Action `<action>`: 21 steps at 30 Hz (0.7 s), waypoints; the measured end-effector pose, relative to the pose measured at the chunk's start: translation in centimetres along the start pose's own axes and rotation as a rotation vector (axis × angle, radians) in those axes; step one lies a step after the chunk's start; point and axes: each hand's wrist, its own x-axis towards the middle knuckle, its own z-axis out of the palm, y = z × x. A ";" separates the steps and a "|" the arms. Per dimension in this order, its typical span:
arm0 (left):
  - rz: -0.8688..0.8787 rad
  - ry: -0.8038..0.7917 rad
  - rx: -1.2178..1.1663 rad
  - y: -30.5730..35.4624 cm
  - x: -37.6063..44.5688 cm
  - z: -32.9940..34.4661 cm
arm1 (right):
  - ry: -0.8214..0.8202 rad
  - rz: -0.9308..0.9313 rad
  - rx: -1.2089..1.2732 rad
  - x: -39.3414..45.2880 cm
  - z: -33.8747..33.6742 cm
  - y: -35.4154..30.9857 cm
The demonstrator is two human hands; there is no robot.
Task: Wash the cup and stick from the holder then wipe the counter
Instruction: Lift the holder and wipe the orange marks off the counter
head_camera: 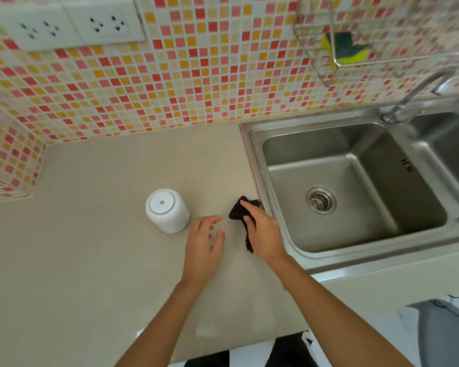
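Observation:
My right hand (264,231) grips a black cloth (239,211) just above the beige counter (90,260), close to the sink's left rim. Part of the cloth hangs down under my palm. My left hand (204,247) hovers beside it with loosely spread fingers and holds nothing. A white cup (166,210) stands upside down on the counter, just left of my left hand. No stick is in sight.
A steel sink (355,234) with a drain lies to the right, its faucet (414,96) at the back. A wire rack (326,49) on the tiled wall holds a yellow-green sponge (345,49). Two wall sockets (64,25) sit at the upper left.

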 end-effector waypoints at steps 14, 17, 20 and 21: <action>0.028 -0.207 -0.025 17.7 11.4 13.2 | -0.073 0.033 0.342 5.5 -20.0 5.7; 0.204 -0.300 0.143 21.1 12.4 14.2 | -0.109 -0.005 0.232 7.0 -24.6 7.8; 0.285 -0.316 0.155 24.7 13.5 14.4 | -0.118 -0.112 0.075 9.1 -28.9 9.5; 0.307 -0.304 0.137 26.1 13.9 14.4 | -0.111 -0.134 0.055 9.7 -30.4 9.9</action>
